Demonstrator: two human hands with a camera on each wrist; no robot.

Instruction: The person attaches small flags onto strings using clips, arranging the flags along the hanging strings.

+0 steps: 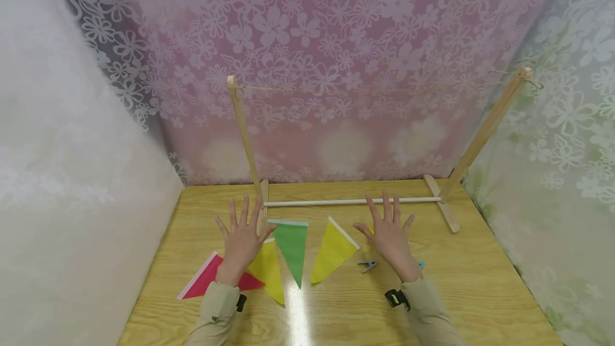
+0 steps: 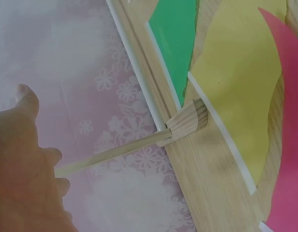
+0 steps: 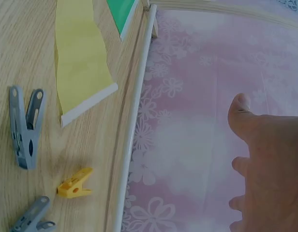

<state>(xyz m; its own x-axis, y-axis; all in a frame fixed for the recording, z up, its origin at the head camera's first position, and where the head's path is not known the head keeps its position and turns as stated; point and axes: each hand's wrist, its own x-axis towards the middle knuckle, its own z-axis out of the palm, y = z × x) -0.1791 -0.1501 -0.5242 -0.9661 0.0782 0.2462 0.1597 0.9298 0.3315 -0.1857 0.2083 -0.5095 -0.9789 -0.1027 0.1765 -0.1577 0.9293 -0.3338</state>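
Tabletop (image 1: 346,314) of grained wood runs beyond both hands to a back edge against the flowered pink sheet (image 1: 336,41); outward of the left hand (image 1: 242,243) it ends at a pale sheet (image 1: 86,175), and outward of the right hand (image 1: 390,234) more bare wood reaches the side edge. Both hands are well apart, fingers straight and fanned. Between them lie a green pennant (image 1: 293,244) and, nearer the right hand, a yellow pennant (image 1: 333,252). Below the left hand, a pink pennant (image 1: 204,279) crosses a second yellow pennant (image 1: 271,271), both partly covered by hand and wrist. Just inward of the right wrist rests a grey clip (image 1: 368,266); a yellow clip (image 3: 75,183) mostly hides behind the right thumb, a blue piece (image 1: 421,265) peeks out past that wrist, and another grey clip (image 3: 33,215) is cut off. Past the fingertips stretches a smooth white rod (image 1: 317,203); whether the right fingers touch it cannot be told. Flat wooden posts (image 1: 246,135) rise beyond, joined by thin, faint string (image 1: 384,90).
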